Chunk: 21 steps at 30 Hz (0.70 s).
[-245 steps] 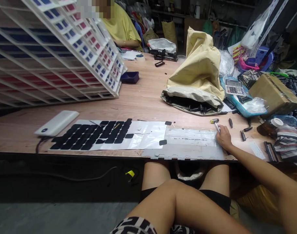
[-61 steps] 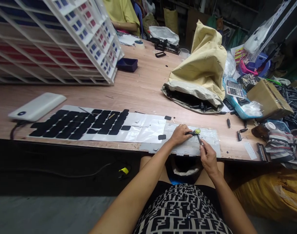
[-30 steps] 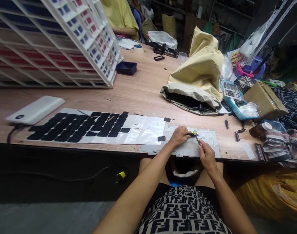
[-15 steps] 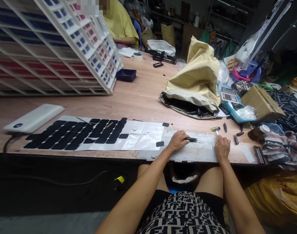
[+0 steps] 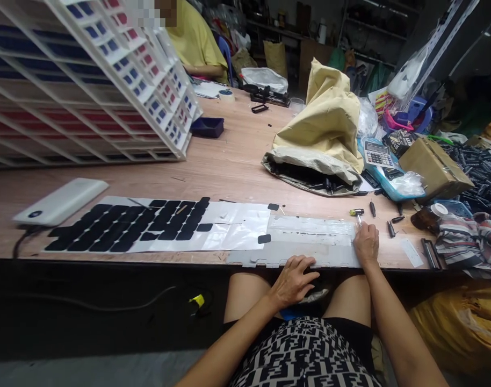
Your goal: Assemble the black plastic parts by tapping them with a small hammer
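Observation:
My right hand is closed round the metal handle of a small hammer, whose yellow-and-dark head rests on the table at the right end of the grey board. My left hand is over the table's front edge, above my lap, with its fingers apart and nothing visible in them. Under it, an open bag shows partly between my knees. Clear plastic covers the upper part of the board. To the left lies a white sheet bearing rows of black rounded patches.
A tan sack lies with its mouth towards me, black parts inside. Several small black parts lie right of the hammer. White crates rise at left, beside a white power bank. A person in yellow sits across the table.
The hammer struck a black part held in my left hand, then went back to the right of the board. My left hand has since dropped to the table edge, and the part no longer shows.

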Each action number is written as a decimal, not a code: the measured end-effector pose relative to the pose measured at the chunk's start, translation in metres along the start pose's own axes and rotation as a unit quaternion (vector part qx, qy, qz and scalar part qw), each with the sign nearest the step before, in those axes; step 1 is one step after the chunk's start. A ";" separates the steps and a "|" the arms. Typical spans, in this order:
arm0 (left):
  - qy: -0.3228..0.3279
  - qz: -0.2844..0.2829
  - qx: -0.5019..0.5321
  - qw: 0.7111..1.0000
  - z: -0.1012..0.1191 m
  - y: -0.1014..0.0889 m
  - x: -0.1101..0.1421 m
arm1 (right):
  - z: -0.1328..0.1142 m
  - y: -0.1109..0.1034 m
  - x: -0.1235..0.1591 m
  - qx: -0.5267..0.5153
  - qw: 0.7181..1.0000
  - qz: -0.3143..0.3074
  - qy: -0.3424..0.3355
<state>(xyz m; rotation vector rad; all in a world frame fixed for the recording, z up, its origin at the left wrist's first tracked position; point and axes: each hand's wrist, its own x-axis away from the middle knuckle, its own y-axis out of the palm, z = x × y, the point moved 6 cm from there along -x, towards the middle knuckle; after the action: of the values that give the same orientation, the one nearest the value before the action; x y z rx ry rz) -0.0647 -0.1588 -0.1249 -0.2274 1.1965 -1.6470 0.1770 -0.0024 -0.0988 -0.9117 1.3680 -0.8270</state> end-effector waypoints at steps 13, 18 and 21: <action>-0.348 0.158 0.186 0.905 -0.102 -0.039 -0.181 | 0.017 0.005 0.011 -0.143 0.983 -0.063 -0.094; -0.456 0.148 0.126 0.869 -0.149 -0.031 -0.254 | 0.012 0.003 0.012 -0.137 0.984 -0.063 -0.092; -0.471 0.117 0.109 0.867 -0.163 -0.020 -0.271 | 0.013 0.003 0.012 -0.133 0.985 -0.065 -0.087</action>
<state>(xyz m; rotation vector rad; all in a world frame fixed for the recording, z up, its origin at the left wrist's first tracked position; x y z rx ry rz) -0.0633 0.1551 -0.0827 -0.6292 0.2688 -1.1784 0.1901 -0.0111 -0.1067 -1.2629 1.2947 -0.6546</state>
